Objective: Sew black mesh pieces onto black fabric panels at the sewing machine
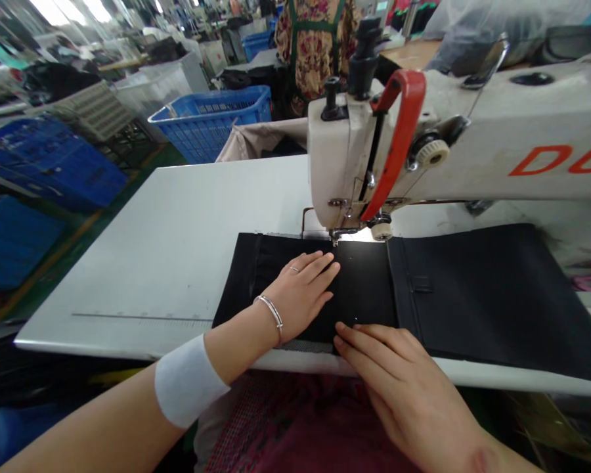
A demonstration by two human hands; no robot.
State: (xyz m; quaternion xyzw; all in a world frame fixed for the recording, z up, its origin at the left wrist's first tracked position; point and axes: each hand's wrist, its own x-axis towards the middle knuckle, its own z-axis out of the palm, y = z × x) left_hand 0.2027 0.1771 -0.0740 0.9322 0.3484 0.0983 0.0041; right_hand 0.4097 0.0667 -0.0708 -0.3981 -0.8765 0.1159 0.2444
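Observation:
A black fabric piece (364, 289) lies flat on the white sewing table (177, 230), under the presser foot (342, 232) of a white industrial sewing machine (473, 144). My left hand (300, 289) rests flat on the fabric just in front of the foot, fingers stretched out, a ring and a bracelet on it. My right hand (398, 374) lies at the fabric's near edge, fingers extended and pressing the cloth by the table edge. A second black panel (492, 295) stretches to the right under the machine arm.
A red guard lever (398, 131) hangs on the machine head. Blue plastic baskets (217, 118) and crates (49, 164) stand on the floor behind and to the left. A person in a floral apron (315, 39) stands at the back. Dark red cloth (300, 427) lies in my lap.

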